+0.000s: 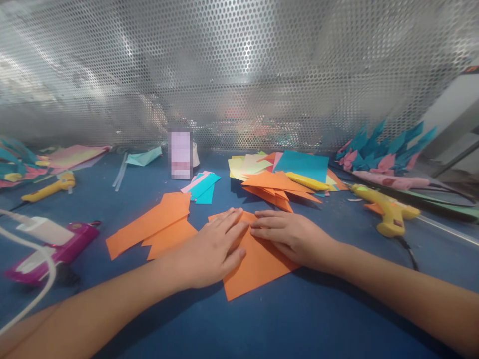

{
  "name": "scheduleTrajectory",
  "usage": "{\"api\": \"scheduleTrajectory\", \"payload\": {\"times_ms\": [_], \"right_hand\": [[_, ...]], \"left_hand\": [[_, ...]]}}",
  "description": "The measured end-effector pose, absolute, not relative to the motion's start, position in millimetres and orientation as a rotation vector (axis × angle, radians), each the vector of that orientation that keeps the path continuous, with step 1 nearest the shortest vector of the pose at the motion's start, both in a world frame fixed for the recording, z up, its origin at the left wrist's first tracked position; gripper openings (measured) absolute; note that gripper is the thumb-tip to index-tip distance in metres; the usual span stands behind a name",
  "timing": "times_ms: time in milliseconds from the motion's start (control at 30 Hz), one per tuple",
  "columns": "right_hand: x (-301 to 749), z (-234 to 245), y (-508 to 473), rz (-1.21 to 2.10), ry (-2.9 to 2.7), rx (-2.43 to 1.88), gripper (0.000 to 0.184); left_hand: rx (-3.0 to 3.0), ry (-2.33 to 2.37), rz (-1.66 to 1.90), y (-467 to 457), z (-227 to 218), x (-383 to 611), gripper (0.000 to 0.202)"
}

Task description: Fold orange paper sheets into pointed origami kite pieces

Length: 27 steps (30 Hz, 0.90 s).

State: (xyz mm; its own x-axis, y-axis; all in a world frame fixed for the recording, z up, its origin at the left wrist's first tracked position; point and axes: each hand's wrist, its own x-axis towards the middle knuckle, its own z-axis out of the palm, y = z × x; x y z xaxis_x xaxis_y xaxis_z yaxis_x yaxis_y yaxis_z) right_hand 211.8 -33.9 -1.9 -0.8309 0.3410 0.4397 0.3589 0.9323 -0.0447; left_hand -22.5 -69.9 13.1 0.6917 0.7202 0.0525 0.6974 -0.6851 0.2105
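An orange paper sheet (258, 267) lies on the blue table (284, 324) in front of me, with its far end folded. My left hand (211, 249) rests flat on its left part, fingers stretched out together. My right hand (290, 234) presses flat on its right part, fingers pointing left toward the left hand's fingertips. Both hands lie on the fold near the sheet's far edge. Neither hand grips anything.
More orange pieces (157, 224) lie to the left, teal strips (204, 187) behind. A pile of coloured sheets (284, 174) sits at back right. Yellow glue guns (387, 212) (52, 187), a magenta glue gun (56, 252) with white cable, finished paper spikes (385, 147). Perforated metal wall (239, 70) behind.
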Motion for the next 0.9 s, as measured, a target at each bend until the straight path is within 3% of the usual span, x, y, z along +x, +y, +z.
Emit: {"api": "scheduleTrajectory", "payload": {"times_ms": [900], "right_hand": [[207.8, 4.6, -38.3, -0.084, -2.636, -0.484, 0.035]], "left_hand": [[2.716, 1.233, 0.168, -66.3, 15.2, -28.1, 0.053]]}}
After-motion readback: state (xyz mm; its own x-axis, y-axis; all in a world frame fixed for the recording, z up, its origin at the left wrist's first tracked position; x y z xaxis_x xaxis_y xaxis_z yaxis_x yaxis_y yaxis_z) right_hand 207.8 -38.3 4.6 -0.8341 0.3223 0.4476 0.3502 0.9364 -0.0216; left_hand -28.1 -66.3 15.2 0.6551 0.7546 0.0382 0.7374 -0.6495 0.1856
